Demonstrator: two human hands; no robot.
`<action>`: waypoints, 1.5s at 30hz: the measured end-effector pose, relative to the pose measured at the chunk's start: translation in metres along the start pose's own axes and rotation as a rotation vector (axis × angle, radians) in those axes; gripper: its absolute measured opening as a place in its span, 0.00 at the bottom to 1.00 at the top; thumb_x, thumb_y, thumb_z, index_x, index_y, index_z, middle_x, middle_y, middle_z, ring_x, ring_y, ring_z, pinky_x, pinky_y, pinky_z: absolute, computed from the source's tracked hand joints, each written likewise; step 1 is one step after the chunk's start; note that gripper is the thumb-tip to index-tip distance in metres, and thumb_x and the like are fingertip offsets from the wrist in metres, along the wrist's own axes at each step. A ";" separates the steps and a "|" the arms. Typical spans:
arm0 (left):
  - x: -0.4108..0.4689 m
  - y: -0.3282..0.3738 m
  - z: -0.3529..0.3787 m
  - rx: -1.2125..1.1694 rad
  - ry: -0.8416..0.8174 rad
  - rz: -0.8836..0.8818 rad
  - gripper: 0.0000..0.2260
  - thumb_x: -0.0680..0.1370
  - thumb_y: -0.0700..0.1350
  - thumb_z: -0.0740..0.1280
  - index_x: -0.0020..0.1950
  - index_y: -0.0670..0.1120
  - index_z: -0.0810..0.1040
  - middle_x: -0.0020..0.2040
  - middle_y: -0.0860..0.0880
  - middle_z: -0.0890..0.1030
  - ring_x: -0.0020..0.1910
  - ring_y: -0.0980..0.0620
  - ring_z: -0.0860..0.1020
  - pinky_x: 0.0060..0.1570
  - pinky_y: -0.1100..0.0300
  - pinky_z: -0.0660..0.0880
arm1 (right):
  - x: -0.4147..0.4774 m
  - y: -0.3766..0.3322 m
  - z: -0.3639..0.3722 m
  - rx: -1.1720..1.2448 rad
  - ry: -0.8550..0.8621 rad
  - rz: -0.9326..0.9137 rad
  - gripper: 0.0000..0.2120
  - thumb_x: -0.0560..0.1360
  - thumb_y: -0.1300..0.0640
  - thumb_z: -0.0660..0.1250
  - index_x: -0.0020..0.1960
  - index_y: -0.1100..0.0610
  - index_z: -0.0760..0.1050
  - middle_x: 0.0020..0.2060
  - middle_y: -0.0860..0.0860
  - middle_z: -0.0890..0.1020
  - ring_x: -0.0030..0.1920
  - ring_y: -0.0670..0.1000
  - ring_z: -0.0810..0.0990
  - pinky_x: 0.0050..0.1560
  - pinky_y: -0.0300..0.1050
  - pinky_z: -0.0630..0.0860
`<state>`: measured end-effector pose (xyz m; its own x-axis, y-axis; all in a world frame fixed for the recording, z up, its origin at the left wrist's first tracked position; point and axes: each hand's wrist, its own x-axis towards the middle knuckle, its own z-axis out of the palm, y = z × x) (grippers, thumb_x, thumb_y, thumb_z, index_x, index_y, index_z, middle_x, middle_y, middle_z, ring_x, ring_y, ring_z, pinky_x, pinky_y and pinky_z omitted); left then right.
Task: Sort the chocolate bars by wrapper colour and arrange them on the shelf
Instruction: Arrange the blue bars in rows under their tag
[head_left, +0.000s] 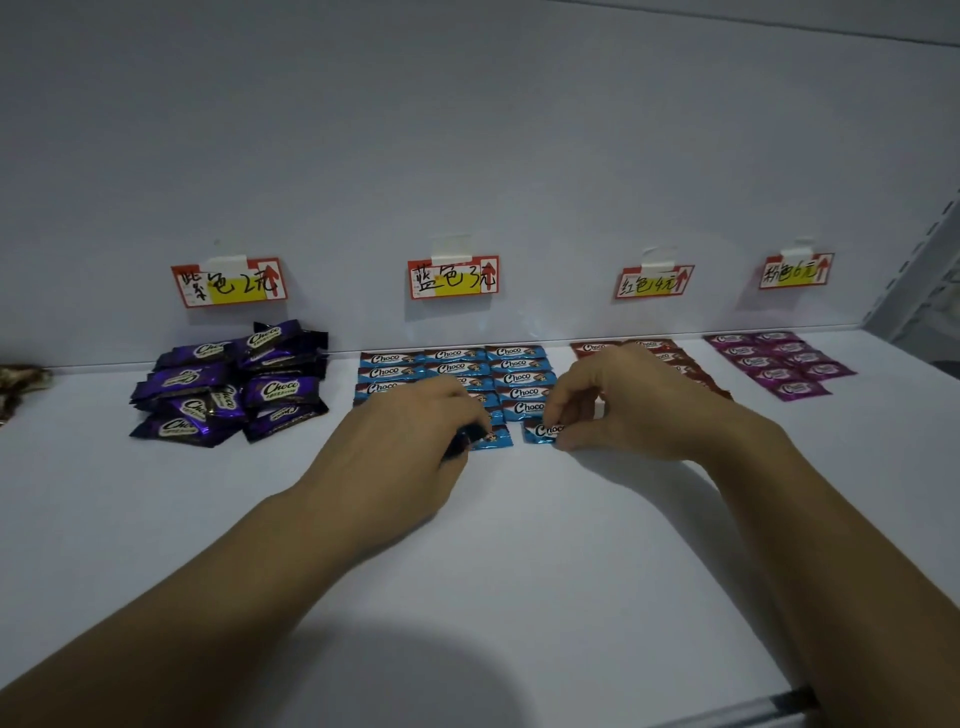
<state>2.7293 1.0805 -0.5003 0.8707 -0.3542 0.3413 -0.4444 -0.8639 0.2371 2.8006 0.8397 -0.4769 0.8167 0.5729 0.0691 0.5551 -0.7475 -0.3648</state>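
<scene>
Blue foil-wrapped chocolate bars line a white shelf; right hand pinches the front-right bar, left hand grips the neighbouring bar with curled fingers.

Plain white back panel in dim bluish light — slotted grey upright at far right edge

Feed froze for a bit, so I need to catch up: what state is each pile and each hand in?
Purple bars: loose heap.
Blue bars: flat rows.
Red bars: flat rows, partly hidden.
Pink bars: flat rows.
Left hand: grips left front bar.
Right hand: pinches right front bar.
</scene>
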 end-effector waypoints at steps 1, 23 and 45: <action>0.000 0.003 0.000 0.053 -0.048 0.018 0.12 0.80 0.47 0.67 0.64 0.56 0.78 0.63 0.58 0.76 0.61 0.53 0.76 0.57 0.56 0.77 | 0.000 0.001 0.000 -0.003 -0.006 -0.004 0.08 0.71 0.54 0.78 0.50 0.47 0.86 0.41 0.35 0.82 0.46 0.31 0.78 0.38 0.23 0.70; 0.002 0.006 0.007 0.170 -0.171 0.029 0.16 0.83 0.52 0.62 0.72 0.56 0.72 0.69 0.58 0.70 0.65 0.54 0.73 0.62 0.56 0.76 | 0.010 -0.008 0.019 -0.030 0.226 0.023 0.10 0.78 0.54 0.70 0.58 0.49 0.84 0.48 0.42 0.81 0.42 0.39 0.77 0.37 0.24 0.69; 0.001 0.004 0.008 0.138 -0.163 0.018 0.16 0.83 0.51 0.62 0.72 0.57 0.72 0.69 0.59 0.71 0.66 0.55 0.73 0.63 0.55 0.76 | 0.001 0.001 -0.002 0.119 0.146 0.078 0.06 0.73 0.52 0.76 0.49 0.45 0.84 0.44 0.38 0.81 0.46 0.39 0.79 0.33 0.28 0.72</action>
<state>2.7301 1.0738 -0.5064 0.8903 -0.4139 0.1901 -0.4371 -0.8937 0.1012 2.8021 0.8383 -0.4752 0.8752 0.4538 0.1675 0.4744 -0.7376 -0.4805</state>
